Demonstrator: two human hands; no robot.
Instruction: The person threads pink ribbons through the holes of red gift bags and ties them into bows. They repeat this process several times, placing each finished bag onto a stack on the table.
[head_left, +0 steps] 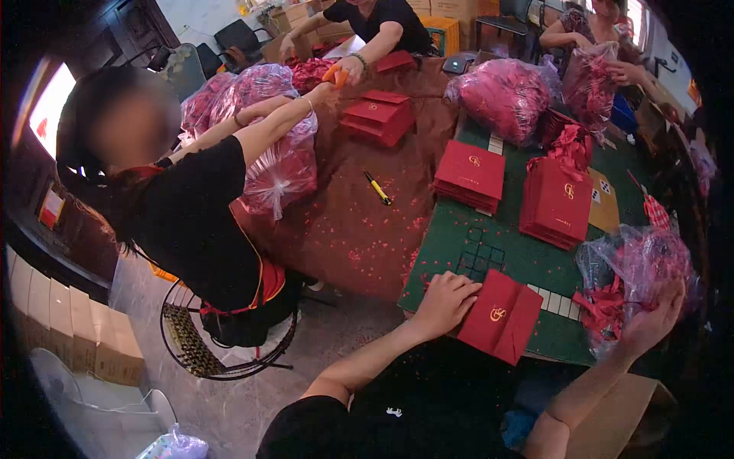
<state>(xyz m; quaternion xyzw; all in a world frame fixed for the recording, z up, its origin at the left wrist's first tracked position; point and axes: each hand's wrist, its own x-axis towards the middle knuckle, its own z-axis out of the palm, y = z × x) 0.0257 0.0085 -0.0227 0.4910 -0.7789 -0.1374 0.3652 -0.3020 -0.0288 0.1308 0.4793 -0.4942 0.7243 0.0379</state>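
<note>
My left hand (446,306) is at the left edge of a red paper gift bag (502,317) with gold print, its fingers closed along that side. The gift bag lies tilted at the table's near edge, a fold running across it. My right hand (655,320) is up against a clear plastic bag (638,256) at the right, fingers stretched out and its thumb side partly hidden. Red paper strips (604,310) spill from this plastic bag's opening, close to my right hand.
Two stacks of red gift bags, a left stack (469,176) and a right stack (556,203), stand on the green table (443,237). A yellow-black cutter (377,188) lies on the brown cloth (344,222). Co-workers sit at the left, back and right. Large filled plastic bags (505,99) stand farther back.
</note>
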